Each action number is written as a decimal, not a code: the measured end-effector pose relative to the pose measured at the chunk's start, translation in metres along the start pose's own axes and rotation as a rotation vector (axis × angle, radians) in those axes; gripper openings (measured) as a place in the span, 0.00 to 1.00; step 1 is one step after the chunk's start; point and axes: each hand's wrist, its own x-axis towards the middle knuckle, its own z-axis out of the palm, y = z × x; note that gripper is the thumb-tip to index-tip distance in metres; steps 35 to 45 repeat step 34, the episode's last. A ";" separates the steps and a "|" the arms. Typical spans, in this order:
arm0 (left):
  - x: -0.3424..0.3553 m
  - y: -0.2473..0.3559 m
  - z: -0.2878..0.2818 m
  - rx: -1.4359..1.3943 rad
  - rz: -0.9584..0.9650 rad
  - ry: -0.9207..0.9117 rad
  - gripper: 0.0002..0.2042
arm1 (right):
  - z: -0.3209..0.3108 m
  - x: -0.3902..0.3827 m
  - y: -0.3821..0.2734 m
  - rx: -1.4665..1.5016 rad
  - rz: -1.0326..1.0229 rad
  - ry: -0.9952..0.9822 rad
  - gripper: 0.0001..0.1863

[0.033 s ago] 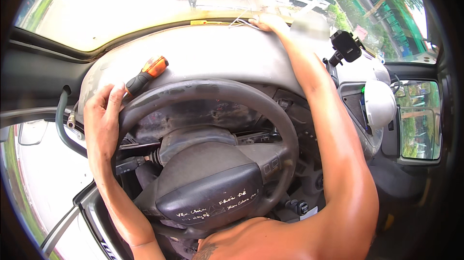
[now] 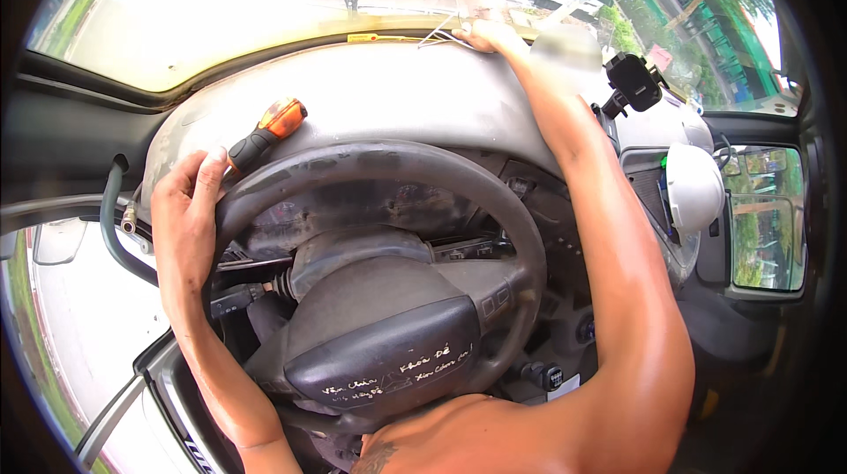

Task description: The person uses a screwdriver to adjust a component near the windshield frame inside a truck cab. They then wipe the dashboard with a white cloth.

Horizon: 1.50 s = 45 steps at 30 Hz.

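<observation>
- L hand (image 2: 185,218): fingers curled, gripping left edge of grey dash cowl (image 2: 371,104), beside steering wheel (image 2: 388,165) rim.
- Screwdriver (image 2: 265,134), orange/black handle, lies on cowl just above L fingertips; not held.
- R hand (image 2: 485,33): arm stretched over cowl to windscreen base, fingers flat, pressed on thin wires (image 2: 441,36) there.
- White hard hat (image 2: 693,187) on dash, far right.

Both forearms are bare, no sleeves, gloves or watch; a dark tattoo (image 2: 381,456) shows low on the right arm.
</observation>
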 end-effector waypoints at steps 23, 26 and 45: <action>0.003 -0.016 -0.001 0.143 0.248 0.070 0.20 | -0.237 -0.451 0.054 1.067 -0.041 0.499 0.31; 0.006 -0.016 0.002 0.130 0.225 0.027 0.20 | -0.233 -0.542 0.078 1.196 0.120 0.647 0.29; 0.029 -0.031 0.028 -0.078 0.355 -0.347 0.24 | -0.183 -0.826 0.115 1.094 0.689 1.019 0.29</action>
